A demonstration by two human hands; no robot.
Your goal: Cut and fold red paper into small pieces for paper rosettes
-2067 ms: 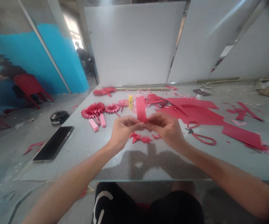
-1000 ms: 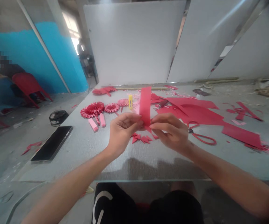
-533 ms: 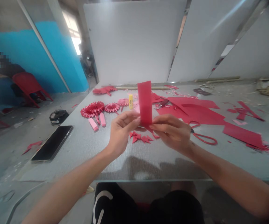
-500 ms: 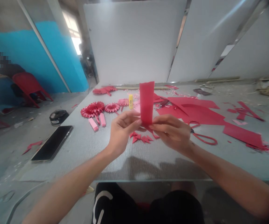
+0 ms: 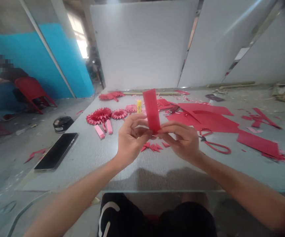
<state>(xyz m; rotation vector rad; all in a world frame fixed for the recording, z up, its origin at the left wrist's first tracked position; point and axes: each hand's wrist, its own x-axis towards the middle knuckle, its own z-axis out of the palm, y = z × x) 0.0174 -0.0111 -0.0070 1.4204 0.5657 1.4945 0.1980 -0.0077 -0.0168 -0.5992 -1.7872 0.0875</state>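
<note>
A red paper strip (image 5: 152, 110) stands upright between my hands, leaning slightly to the left at its top. My left hand (image 5: 133, 138) pinches the strip's lower left corner between thumb and fingers. At the lower right corner, my right hand (image 5: 182, 140) grips the same strip with its fingertips. The strip's bottom edge is partly hidden by my fingers. Just below on the table lie small pointed red paper pieces (image 5: 154, 147). A yellow glue stick (image 5: 139, 106) stands behind my left hand. Red-handled scissors (image 5: 216, 147) lie to the right of my right hand.
Pleated red paper rosettes (image 5: 99, 116) and folded pink strips (image 5: 99, 131) lie to the left. A phone (image 5: 56, 152) rests near the table's left edge. Large red paper sheets (image 5: 209, 119) and scraps cover the right side. Another person (image 5: 11, 73) sits at far left.
The paper strip has tilted to the left and turned slightly, its top now a little lower. Both hands keep hold of its lower end and have shifted only slightly.
</note>
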